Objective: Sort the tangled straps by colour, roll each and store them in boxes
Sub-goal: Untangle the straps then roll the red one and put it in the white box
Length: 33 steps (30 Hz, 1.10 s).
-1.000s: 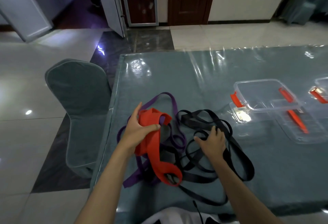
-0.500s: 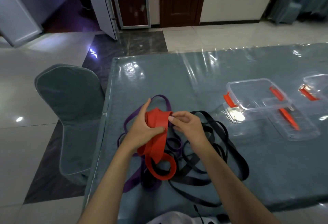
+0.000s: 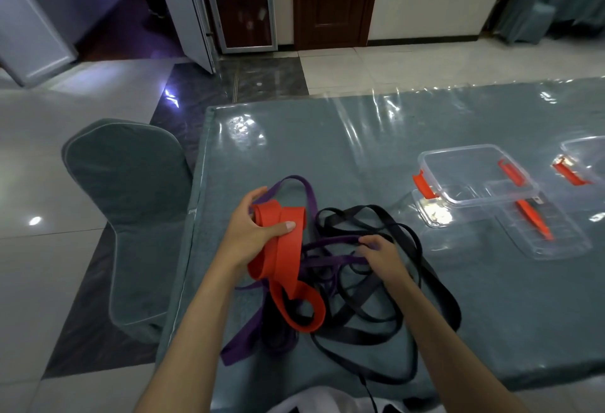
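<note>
Tangle is the main hazard from the head camera: the left hand has its grip curled round the folded top of the wide orange-red flat strap, thumb pressed across the front, while that strap's lower loop hangs down into the heap and lies over the long black webbing strap; pulling the orange-red one upward from here would likely drag the black coils with it and tighten any crossing rather than free it. The narrower purple flat strap runs under the orange-red one and across to the right hand, whose fingers are curled down onto it; it seems to pinch the purple band, though the fingertips are hidden among the loops, so I cannot be sure; a tug to that side could cinch purple around black. One purple end trails near the front edge of the teal plastic-covered surface and could slide off.

Well apart to the right stands a clear rectangular plastic box with orange-red clasps, holding nothing I can see; its clear lid lies flat just beside it; a second clear box is cut off by the frame, contents not visible.
</note>
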### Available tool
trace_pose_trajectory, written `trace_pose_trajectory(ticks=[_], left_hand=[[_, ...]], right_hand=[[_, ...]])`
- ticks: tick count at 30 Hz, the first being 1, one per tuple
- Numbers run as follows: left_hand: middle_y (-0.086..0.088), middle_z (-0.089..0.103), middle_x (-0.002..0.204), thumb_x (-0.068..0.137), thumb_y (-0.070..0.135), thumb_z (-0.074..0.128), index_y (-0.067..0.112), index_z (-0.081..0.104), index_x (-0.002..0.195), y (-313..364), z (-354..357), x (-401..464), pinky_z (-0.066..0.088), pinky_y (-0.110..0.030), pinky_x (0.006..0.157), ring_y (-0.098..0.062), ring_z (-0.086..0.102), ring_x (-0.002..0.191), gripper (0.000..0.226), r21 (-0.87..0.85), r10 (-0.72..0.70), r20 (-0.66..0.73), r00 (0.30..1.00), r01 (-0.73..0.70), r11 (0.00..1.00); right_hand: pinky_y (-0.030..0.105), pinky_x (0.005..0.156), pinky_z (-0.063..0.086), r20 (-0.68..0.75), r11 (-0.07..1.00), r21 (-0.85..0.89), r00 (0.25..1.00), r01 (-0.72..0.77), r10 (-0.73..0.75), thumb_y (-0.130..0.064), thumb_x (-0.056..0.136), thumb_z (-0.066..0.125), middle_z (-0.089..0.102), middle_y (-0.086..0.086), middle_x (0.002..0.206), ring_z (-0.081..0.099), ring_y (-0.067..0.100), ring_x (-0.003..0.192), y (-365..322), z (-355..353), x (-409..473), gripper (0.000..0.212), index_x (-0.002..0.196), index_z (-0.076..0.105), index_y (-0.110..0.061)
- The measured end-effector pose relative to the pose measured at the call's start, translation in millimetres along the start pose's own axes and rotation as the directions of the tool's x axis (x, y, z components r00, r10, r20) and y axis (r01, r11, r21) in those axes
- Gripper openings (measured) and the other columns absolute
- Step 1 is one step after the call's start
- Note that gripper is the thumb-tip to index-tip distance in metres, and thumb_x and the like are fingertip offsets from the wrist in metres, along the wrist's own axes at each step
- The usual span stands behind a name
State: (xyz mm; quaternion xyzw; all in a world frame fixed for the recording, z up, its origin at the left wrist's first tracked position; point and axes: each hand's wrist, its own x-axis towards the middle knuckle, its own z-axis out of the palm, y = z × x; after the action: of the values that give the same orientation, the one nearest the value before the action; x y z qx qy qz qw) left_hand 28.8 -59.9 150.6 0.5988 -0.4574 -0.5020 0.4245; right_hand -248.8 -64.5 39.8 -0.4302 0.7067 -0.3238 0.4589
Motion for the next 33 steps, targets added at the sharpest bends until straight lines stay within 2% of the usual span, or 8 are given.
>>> trace_pose_trajectory(ticks=[3, 7, 11, 17, 21, 26, 30, 33], left_hand=[[-0.012, 0.072, 0.124, 0.069, 0.011, 0.097, 0.042, 0.053, 0.139, 14, 7, 2, 0.063, -0.049, 0.092, -0.026, 0.075, 0.106, 0.088, -0.036, 0.022, 0.030, 0.999, -0.021, 0.999], [-0.014, 0.073, 0.119, 0.066, 0.012, 0.098, 0.042, 0.050, 0.138, 41, 36, 3, 0.064, -0.048, 0.087, -0.026, 0.076, 0.102, 0.091, -0.058, 0.066, 0.071, 0.995, -0.062, 0.996], [-0.014, 0.071, 0.114, 0.074, 0.011, 0.093, 0.029, 0.046, 0.136, 74, 73, 0, 0.064, -0.042, 0.087, -0.028, 0.075, 0.099, 0.080, -0.099, 0.093, 0.106, 0.990, -0.083, 0.992], [-0.002, 0.073, 0.098, 0.065, 0.036, 0.077, 0.031, 0.058, 0.109, 118, 140, -2, 0.055, -0.042, 0.086, -0.019, 0.069, 0.087, 0.049, -0.156, 0.111, 0.284, 0.952, -0.068, 0.985], [-0.010, 0.077, 0.110, 0.072, 0.021, 0.077, 0.026, 0.057, 0.121, 136, 195, -5, 0.058, -0.044, 0.089, -0.023, 0.074, 0.094, 0.053, -0.118, 0.178, 0.494, 0.851, -0.137, 0.984], [-0.015, 0.077, 0.114, 0.086, -0.011, 0.075, 0.006, 0.051, 0.137, 155, 287, -8, 0.062, -0.032, 0.087, -0.018, 0.075, 0.097, 0.059, -0.055, 0.201, 0.675, 0.710, -0.223, 0.973], [-0.005, 0.081, 0.098, 0.083, 0.009, 0.087, 0.018, 0.071, 0.121, 168, 380, -15, 0.063, -0.042, 0.090, -0.020, 0.079, 0.093, 0.042, 0.028, 0.286, 0.673, 0.682, -0.409, 0.912], [0.002, 0.081, 0.087, 0.078, 0.035, 0.090, 0.031, 0.078, 0.111, 170, 458, -23, 0.062, -0.048, 0.089, -0.019, 0.079, 0.087, 0.036, 0.099, 0.323, 0.657, 0.681, -0.502, 0.859]], right_hand=[[0.034, 0.113, 0.045, 0.044, 0.965, 0.076, 0.966, 0.253, -0.256, -0.048, 0.086, 0.080, 0.057, -0.011, 0.143, 0.052, 0.005, 0.134, -24, -2, -19, 0.048, 0.129, 0.061, -0.041], [0.028, 0.120, 0.031, 0.249, 0.842, 0.160, 0.804, 0.515, -0.539, -0.043, 0.080, 0.085, 0.034, -0.023, 0.164, 0.030, 0.000, 0.153, -79, -7, -50, 0.093, 0.157, 0.033, -0.046], [0.041, 0.118, 0.042, 0.079, 0.760, 0.134, 0.758, 0.636, -0.648, -0.028, 0.075, 0.094, 0.055, -0.006, 0.150, 0.051, 0.015, 0.142, -101, -31, -49, 0.088, 0.150, 0.047, -0.029], [0.041, 0.098, 0.057, -0.273, 0.711, 0.258, 0.756, 0.654, -0.596, 0.005, 0.071, 0.090, 0.073, -0.001, 0.120, 0.072, 0.020, 0.106, -96, -102, -52, 0.070, 0.132, 0.060, -0.013], [0.036, 0.089, 0.059, -0.388, 0.682, 0.330, 0.753, 0.652, -0.531, 0.001, 0.069, 0.089, 0.074, 0.010, 0.114, 0.072, 0.021, 0.097, -83, -169, -58, 0.070, 0.131, 0.060, -0.015], [0.031, 0.080, 0.059, -0.514, 0.673, 0.357, 0.738, 0.648, -0.438, 0.013, 0.071, 0.084, 0.078, 0.000, 0.102, 0.072, 0.013, 0.088, -51, -263, -63, 0.066, 0.125, 0.062, -0.016], [0.037, 0.082, 0.059, -0.599, 0.686, 0.320, 0.701, 0.654, -0.388, -0.005, 0.070, 0.088, 0.077, 0.008, 0.107, 0.073, 0.019, 0.092, -18, -347, -64, 0.062, 0.126, 0.064, -0.019], [0.040, 0.087, 0.059, -0.613, 0.714, 0.313, 0.707, 0.627, -0.352, 0.000, 0.075, 0.087, 0.079, 0.004, 0.105, 0.074, 0.020, 0.095, 11, -414, -61, 0.059, 0.123, 0.066, -0.027]])
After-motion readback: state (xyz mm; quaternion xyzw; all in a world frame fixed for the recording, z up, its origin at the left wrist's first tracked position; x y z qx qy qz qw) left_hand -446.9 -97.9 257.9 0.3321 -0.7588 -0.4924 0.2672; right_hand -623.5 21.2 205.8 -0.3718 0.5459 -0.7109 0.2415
